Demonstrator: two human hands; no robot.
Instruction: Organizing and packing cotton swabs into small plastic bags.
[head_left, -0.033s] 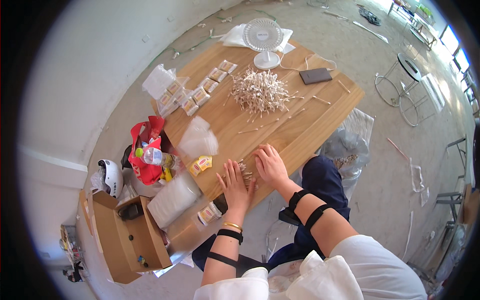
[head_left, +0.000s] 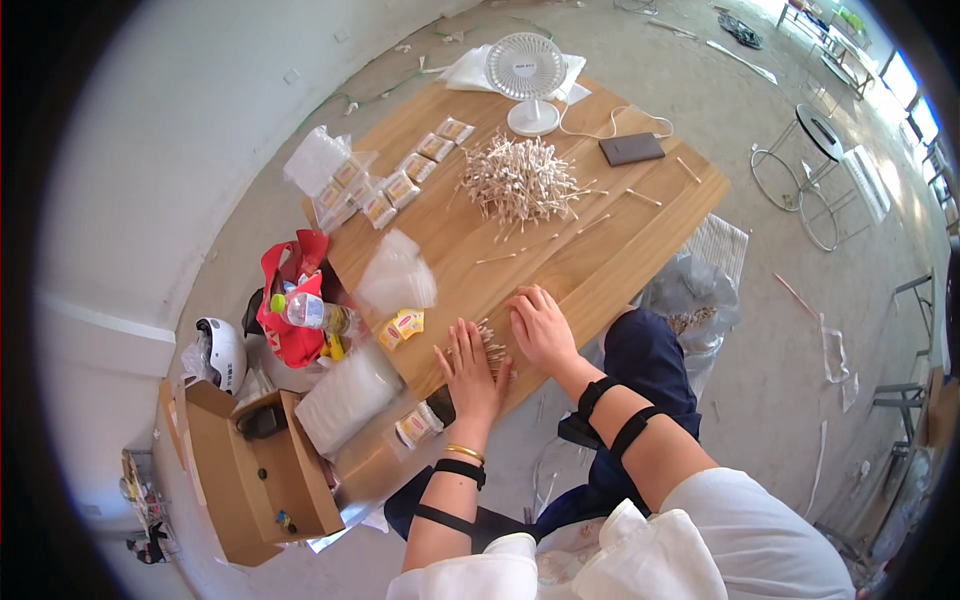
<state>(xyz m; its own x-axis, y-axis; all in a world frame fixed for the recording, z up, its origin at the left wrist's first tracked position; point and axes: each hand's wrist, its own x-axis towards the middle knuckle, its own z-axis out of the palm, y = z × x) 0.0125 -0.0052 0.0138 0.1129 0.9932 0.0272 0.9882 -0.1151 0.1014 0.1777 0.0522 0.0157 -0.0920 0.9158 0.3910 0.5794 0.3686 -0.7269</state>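
On the near edge of the wooden table, my left hand [head_left: 471, 372] lies with its fingers stretched out and apart, touching a small bunch of cotton swabs [head_left: 493, 347]. Part of the bunch is hidden beneath that hand. My right hand [head_left: 543, 328] rests on the other side of the bunch, its fingers slightly bent and reaching onto the tabletop; nothing shows in its grasp. A large loose pile of cotton swabs [head_left: 522, 180] lies farther back, with several stray ones around it. Yellow-and-white printed cards [head_left: 402, 328] and clear plastic bags [head_left: 398, 275] are left of my left hand.
A white fan [head_left: 525, 70] and a dark power bank [head_left: 631, 150] stand toward the back of the table [head_left: 600, 275]. Small filled packs [head_left: 401, 190] line its left side. Left of it are a red bag [head_left: 290, 340], a bottle [head_left: 305, 311] and an open cardboard box [head_left: 285, 470].
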